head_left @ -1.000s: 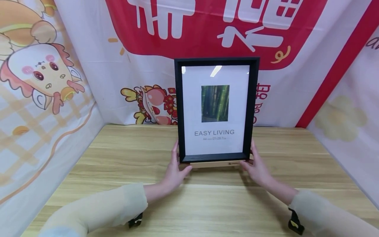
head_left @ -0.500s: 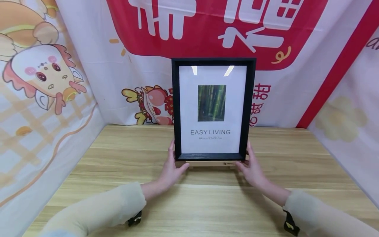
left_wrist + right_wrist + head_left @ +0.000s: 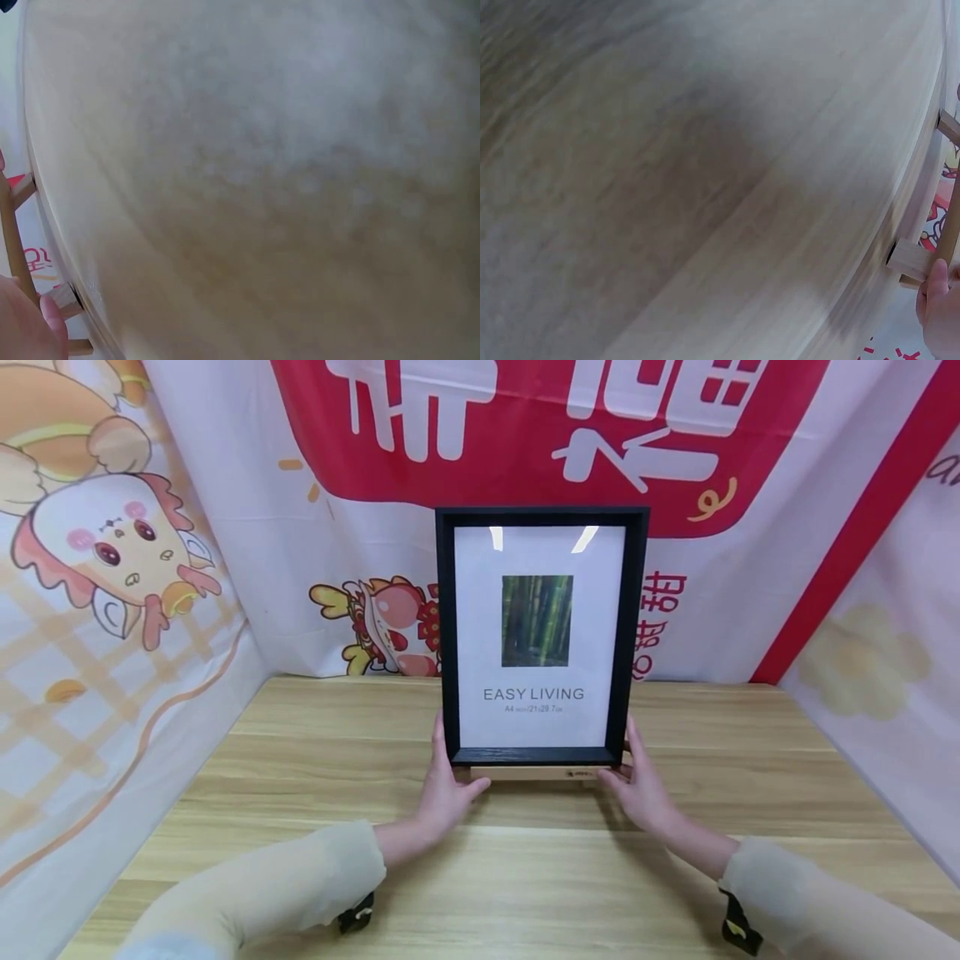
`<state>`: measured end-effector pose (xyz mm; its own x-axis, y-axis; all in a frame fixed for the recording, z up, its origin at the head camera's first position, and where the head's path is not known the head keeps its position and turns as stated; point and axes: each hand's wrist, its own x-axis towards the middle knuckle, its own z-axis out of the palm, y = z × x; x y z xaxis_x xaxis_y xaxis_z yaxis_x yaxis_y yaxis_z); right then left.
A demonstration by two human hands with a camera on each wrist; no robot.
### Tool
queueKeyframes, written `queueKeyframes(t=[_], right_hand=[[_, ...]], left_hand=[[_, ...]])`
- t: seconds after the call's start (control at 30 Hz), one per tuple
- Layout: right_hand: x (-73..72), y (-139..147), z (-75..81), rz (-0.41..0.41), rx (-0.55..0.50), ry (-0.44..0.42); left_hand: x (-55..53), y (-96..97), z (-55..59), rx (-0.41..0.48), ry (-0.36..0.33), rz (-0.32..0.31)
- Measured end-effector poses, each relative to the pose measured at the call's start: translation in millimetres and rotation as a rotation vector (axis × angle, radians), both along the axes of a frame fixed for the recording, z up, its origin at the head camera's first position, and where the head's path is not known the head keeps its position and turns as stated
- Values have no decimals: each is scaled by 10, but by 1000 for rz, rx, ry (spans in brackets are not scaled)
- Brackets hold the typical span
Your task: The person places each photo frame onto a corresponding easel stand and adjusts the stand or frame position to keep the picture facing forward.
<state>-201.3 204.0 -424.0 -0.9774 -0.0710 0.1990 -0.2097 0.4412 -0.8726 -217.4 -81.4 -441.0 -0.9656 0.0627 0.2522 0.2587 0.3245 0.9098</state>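
Note:
A black picture frame [image 3: 540, 755] with a bamboo photo and the words "EASY LIVING" stands upright on a small wooden easel [image 3: 525, 773]. My left hand [image 3: 442, 793] grips the easel's left end, thumb on the front ledge and fingers up beside the frame's lower corner. On the opposite end, my right hand [image 3: 647, 793] holds the ledge in the same way. The left wrist view catches only the thumb beside a wooden bar [image 3: 12, 240]. At the right wrist view's edge, fingers touch the easel near a block-like foot [image 3: 910, 259]. The easel's back is hidden.
The wood-grain table [image 3: 525, 893] runs under both forearms. A white cloth backdrop [image 3: 262, 568] with red print hangs close behind the frame. Patterned cloth walls [image 3: 45, 693] rise on the left and right.
The frame and easel have shifted slightly left and turned to face forward more squarely, both hands going along. In the last half second the left hand has slid slightly right along the ledge.

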Motion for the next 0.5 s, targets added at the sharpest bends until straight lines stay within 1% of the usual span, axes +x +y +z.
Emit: queueKeyframes(t=[0.13,0.37,0.5], right_hand=[[17,-28,-4,-8,-29,-4],[68,-109,-1,-42,-88,-53],[101,-135,3,-60,-97,-70]], left_hand=[[-26,-43,0,-30,-12,-18],[-99,-130,3,-118,-23,-45],[-127,-153,4,-134,-8,-72]])
